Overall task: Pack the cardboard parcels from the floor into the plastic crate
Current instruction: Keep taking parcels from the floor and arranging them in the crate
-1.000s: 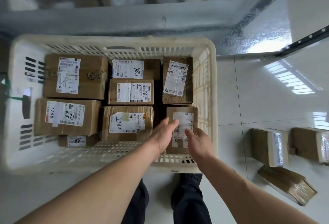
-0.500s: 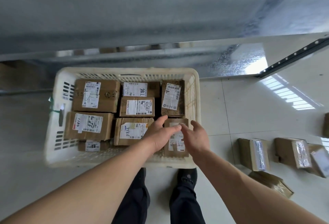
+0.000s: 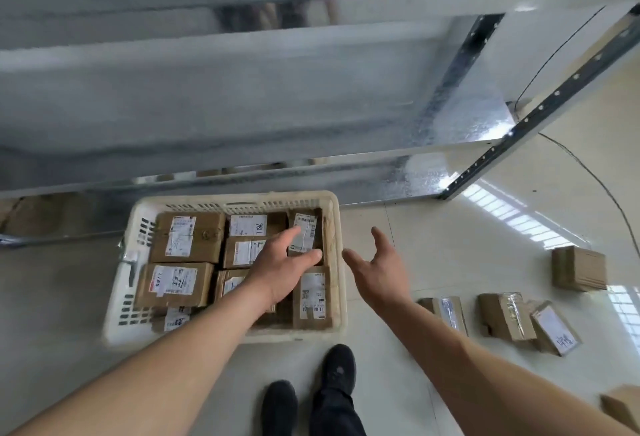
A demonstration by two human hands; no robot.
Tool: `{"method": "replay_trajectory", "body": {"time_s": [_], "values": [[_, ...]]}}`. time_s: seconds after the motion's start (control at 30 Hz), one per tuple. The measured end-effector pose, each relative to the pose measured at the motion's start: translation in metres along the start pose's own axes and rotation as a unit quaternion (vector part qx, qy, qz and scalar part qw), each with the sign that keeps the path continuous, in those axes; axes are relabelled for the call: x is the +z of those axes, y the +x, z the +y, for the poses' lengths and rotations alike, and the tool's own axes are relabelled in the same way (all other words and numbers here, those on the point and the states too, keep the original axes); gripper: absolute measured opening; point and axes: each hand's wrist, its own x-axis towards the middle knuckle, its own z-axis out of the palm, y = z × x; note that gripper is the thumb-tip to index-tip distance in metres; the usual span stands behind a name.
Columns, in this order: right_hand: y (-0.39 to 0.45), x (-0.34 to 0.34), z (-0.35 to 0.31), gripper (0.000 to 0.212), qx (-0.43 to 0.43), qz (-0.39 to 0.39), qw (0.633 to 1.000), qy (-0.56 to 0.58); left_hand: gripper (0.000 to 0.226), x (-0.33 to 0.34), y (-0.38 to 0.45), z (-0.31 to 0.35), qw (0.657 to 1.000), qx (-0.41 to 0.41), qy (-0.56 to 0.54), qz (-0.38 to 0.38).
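**A:** Cardboard parcels (image 3: 188,237) fill most of the white plastic crate (image 3: 341,264) on the pale tiled floor (image 3: 433,238) in our one head view. Our left hand (image 3: 282,264) hovers over the crate's right side, fingers (image 3: 304,257) straight and loosely together, holding nothing. Our right hand (image 3: 379,271) is just outside the rim, fingers spread, palm up, empty.

**B:** Where are the parcels left to pack?

**A:** On the floor to our right, well apart from the crate: a loose group (image 3: 505,318), one further off (image 3: 578,267), and another at the frame's lower right corner (image 3: 623,408).

**B:** How should we take the next one?

**A:** We judge it best to turn right, grip the nearest parcel by its sides, and lay it flat. Little open space shows in the crate, so it may need to sit on top.
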Motion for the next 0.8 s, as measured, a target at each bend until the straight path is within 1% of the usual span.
{"method": "replay_trajectory", "body": {"time_s": [0.13, 0.23, 0.4, 0.53, 0.8], "values": [[-0.031, -0.036, -0.009, 0.079, -0.009, 0.046, 0.999, 0.01, 0.076, -0.002, -0.034, 0.036, 0.999, 0.032, 0.016, -0.012], [-0.057, -0.06, -0.013, 0.079, -0.009, 0.076, 0.996, 0.034, 0.071, 0.001, -0.06, 0.06, 0.997, 0.068, 0.026, -0.021], [-0.105, -0.098, -0.013, 0.077, -0.018, 0.135, 0.989, 0.05, 0.069, 0.017, -0.102, 0.094, 0.99, 0.126, 0.052, -0.04], [-0.14, -0.131, 0.001, 0.077, -0.018, 0.177, 0.982, 0.063, 0.068, 0.039, -0.132, 0.116, 0.983, 0.16, 0.065, -0.061], [-0.194, -0.208, 0.049, 0.078, 0.002, 0.237, 0.968, 0.088, 0.069, 0.101, -0.185, 0.157, 0.976, 0.188, 0.061, -0.096]]}}
